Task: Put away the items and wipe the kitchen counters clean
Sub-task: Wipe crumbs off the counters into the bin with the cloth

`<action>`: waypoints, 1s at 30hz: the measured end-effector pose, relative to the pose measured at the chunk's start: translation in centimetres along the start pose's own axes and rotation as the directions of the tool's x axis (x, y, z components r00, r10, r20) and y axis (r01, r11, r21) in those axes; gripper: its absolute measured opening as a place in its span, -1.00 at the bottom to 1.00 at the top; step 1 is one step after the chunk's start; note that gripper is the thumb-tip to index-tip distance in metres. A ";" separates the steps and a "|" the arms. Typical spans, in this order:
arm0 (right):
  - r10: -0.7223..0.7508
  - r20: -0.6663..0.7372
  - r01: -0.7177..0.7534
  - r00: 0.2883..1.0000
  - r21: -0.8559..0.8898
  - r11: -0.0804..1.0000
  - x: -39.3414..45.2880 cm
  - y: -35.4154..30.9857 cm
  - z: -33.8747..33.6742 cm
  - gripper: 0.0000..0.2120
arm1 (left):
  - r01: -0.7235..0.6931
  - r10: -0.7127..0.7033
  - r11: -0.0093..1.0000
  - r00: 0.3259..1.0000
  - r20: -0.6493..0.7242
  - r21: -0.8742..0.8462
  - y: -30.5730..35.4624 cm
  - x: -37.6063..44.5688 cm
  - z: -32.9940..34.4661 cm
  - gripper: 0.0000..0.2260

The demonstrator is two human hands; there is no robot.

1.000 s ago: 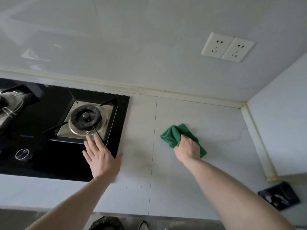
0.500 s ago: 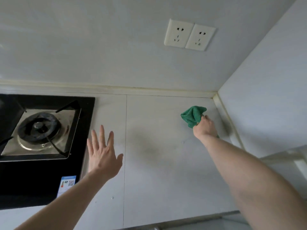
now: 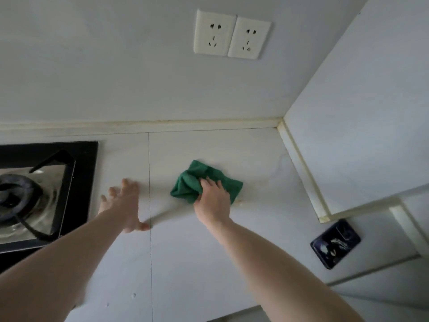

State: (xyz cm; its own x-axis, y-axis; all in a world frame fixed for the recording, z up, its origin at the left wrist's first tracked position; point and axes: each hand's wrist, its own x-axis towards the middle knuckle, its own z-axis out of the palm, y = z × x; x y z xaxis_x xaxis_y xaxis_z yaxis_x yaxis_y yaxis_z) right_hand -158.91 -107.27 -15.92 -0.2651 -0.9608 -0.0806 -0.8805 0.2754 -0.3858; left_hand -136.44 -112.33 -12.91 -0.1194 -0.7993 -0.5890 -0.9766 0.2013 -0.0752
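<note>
A crumpled green cloth (image 3: 185,182) lies on the pale counter (image 3: 190,252), a little right of the tile seam. My right hand (image 3: 212,201) grips the cloth from behind and covers its near part; the cloth sticks out to the left and right of the fingers. My left hand (image 3: 124,201) is flat on the counter with fingers spread, between the hob and the cloth.
A black gas hob (image 3: 44,189) with a burner fills the left edge. A double wall socket (image 3: 232,34) sits on the back wall. A side wall (image 3: 359,124) closes the counter on the right. A dark phone-like slab (image 3: 335,242) lies at the lower right.
My right hand has dragged the cloth from the back right corner leftward toward the middle of the counter. My left hand has come down onto the counter, farther from the hob.
</note>
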 end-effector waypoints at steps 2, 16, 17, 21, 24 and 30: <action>0.018 -0.095 -0.010 0.995 0.088 0.996 2.5 1.7 -2.2 -0.60 | -0.010 0.011 0.999 1.000 -0.015 0.036 0.1 0.1 -0.2 0.26; 0.420 -0.031 -0.419 0.907 -0.164 0.893 15.9 19.7 -10.8 -0.60 | -0.030 0.029 0.999 0.997 0.075 0.014 0.8 1.2 0.0 0.28; 0.405 -0.038 -0.405 0.913 -0.179 0.896 15.6 19.9 -10.6 -0.64 | -0.030 0.029 0.999 0.997 0.073 0.015 0.7 1.2 0.0 0.28; 0.388 -0.121 -0.404 0.914 -0.182 0.896 11.9 20.1 -9.2 -0.64 | -0.033 0.033 0.999 0.996 0.082 0.005 0.4 1.3 0.0 0.28; 0.470 -0.159 -0.495 0.868 -0.210 0.843 8.7 20.0 -9.0 -0.64 | -0.043 0.042 0.999 0.996 0.077 0.000 0.1 1.2 0.3 0.28; 0.682 -0.135 -0.695 0.719 -0.159 0.701 4.6 16.8 -8.6 -0.62 | -0.036 0.035 0.999 0.996 0.077 0.005 0.3 1.1 -0.2 0.29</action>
State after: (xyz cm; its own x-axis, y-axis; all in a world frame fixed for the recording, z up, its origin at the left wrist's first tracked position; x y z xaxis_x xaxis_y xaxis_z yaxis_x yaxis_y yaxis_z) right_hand -178.29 -106.84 -14.90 -0.8442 -0.4985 -0.1971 -0.4953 0.8660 -0.0687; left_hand -136.87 -113.24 -13.43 -0.1396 -0.7460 -0.6511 -0.9709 0.2322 -0.0579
